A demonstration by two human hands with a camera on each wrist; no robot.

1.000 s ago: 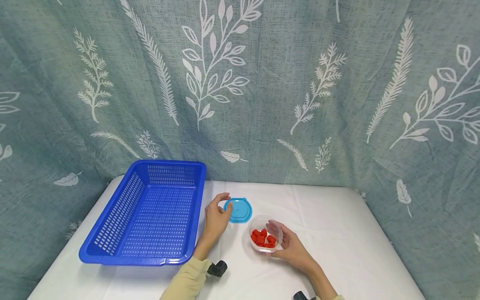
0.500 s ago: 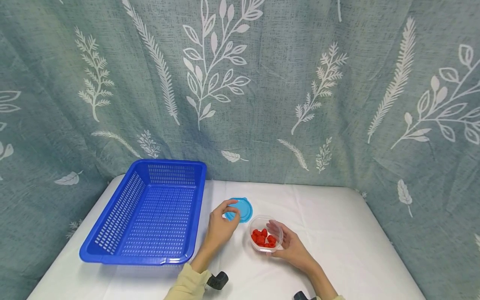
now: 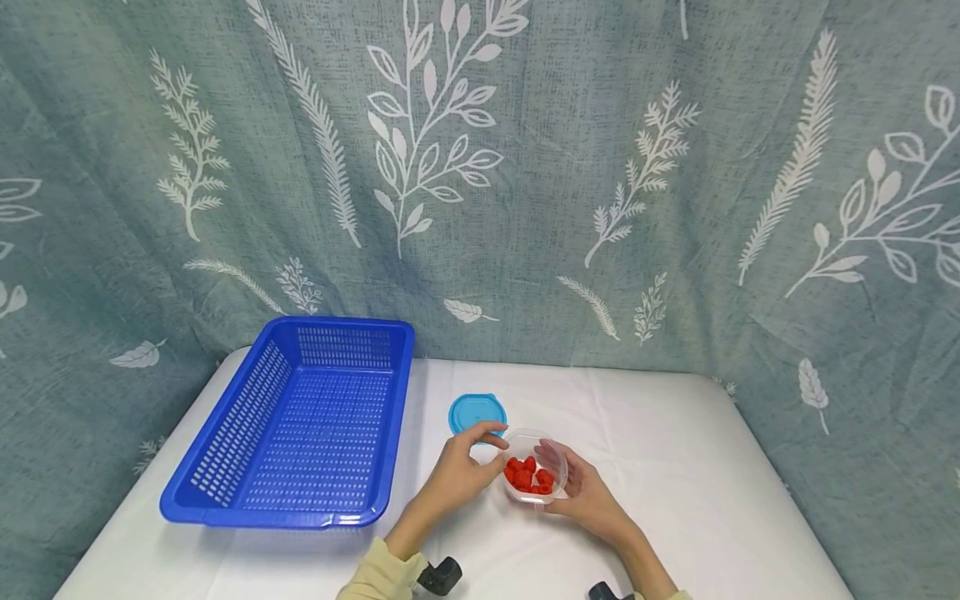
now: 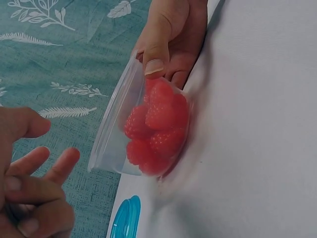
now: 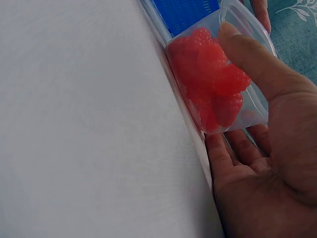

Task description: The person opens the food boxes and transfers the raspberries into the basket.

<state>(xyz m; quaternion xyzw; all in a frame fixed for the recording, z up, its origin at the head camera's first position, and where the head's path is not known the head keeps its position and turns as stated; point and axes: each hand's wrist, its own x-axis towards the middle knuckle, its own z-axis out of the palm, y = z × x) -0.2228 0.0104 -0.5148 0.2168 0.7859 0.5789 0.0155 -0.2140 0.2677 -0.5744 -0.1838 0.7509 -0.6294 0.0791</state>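
Note:
A clear plastic container stands upright on the white cloth with several red raspberries inside. My right hand grips it from the right, thumb on the near wall and fingers round the far side. Close to the container's left rim is my left hand, with its fingers bent and nothing held. In the left wrist view a gap shows between the left fingers and the container. Just behind the left hand, a light blue lid lies on the cloth, its near edge partly covered by the fingers.
A large blue plastic basket stands at the left of the table, just left of my left forearm. White cloth covers the tabletop. Behind it hangs a green curtain with white leaf patterns.
My left hand has moved right and toward me, from beside the lid to the container's left rim. The right hand and the container have stayed in place.

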